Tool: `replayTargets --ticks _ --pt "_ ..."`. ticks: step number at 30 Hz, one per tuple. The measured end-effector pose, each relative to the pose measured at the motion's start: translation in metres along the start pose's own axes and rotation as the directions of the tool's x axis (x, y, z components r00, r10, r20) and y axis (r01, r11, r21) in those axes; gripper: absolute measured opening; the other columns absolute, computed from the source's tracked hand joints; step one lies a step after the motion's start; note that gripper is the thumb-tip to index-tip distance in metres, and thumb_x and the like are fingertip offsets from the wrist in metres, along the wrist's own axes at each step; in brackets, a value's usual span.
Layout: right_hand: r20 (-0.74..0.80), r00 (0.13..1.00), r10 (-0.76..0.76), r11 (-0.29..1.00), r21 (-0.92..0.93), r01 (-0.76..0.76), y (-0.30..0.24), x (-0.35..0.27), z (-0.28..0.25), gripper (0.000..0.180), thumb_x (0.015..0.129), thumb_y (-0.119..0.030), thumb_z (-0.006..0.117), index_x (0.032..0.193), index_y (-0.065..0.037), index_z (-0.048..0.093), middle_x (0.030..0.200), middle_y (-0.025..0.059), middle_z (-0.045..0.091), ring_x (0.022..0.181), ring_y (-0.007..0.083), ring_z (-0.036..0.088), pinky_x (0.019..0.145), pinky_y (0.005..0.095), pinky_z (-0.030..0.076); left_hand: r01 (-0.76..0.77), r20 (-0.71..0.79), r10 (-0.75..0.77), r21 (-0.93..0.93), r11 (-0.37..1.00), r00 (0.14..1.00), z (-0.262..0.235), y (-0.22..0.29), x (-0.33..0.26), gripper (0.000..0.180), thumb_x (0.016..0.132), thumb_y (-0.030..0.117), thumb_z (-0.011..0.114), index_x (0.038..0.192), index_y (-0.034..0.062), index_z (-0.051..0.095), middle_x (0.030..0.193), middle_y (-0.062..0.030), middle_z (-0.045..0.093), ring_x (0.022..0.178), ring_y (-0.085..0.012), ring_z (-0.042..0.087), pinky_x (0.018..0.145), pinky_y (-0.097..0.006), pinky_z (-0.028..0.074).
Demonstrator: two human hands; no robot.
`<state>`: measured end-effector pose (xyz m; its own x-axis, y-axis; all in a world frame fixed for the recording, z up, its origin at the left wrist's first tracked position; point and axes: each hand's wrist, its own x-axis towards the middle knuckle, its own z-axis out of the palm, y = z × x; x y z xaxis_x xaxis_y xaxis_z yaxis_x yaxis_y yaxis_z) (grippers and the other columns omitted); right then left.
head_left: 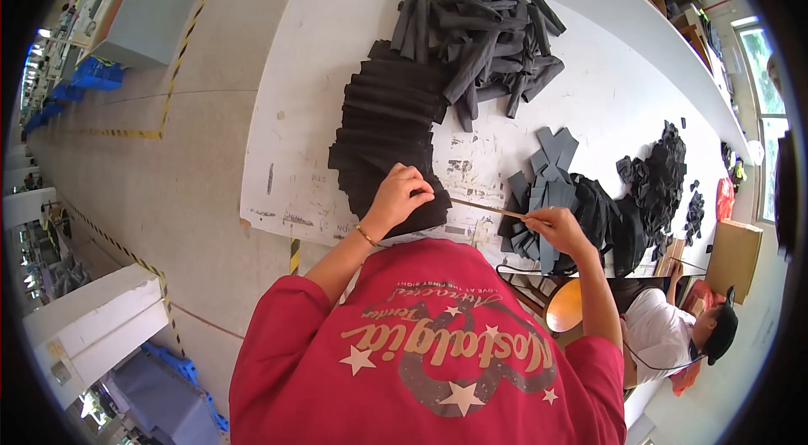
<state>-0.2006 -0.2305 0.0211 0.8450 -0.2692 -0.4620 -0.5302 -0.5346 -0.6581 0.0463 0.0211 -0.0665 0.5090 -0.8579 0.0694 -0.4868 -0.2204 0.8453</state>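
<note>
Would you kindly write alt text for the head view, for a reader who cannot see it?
A person's right hand grips a thin brownish strip over a white table; the left hand is over the near end of a row of overlapping black fabric pieces. Rolled dark pieces lie piled beyond; a co-worker in a white shirt is at the right.

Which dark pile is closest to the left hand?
The layered black stack under the left hand: its pieces overlap in ridged rows, while the rolled pieces beyond and heaps to the right lie farther away.
</note>
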Motion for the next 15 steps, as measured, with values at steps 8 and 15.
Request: replayTargets --ticks 8,15 --pt "-0.092 0.992 -0.091 0.853 0.507 0.125 -0.049 0.065 0.082 0.026 0.092 -0.014 0.057 0.114 -0.001 0.060 0.083 -0.0007 0.061 0.077 0.0070 0.050 0.070 0.0265 0.044 -0.270 -0.464 0.365 0.259 0.927 0.807 0.000 0.078 0.030 0.040 0.067 0.020 0.079 0.102 0.0134 0.063 0.111 -0.0093 0.053 0.113 -0.0270 0.046 0.096 -0.042 0.034" --pt "-0.212 0.974 -0.075 0.892 0.423 0.161 -0.078 0.081 0.125 0.021 0.091 -0.010 0.055 0.109 0.001 0.060 0.075 0.0080 0.058 0.068 0.0108 0.049 0.063 0.0266 0.043 0.020 0.170 -0.556 -0.964 -0.267 0.813 0.021 0.022 0.028 0.025 0.087 0.017 0.067 0.105 0.0016 0.060 0.082 -0.0100 0.065 0.084 -0.0279 0.066 0.081 -0.039 0.053"
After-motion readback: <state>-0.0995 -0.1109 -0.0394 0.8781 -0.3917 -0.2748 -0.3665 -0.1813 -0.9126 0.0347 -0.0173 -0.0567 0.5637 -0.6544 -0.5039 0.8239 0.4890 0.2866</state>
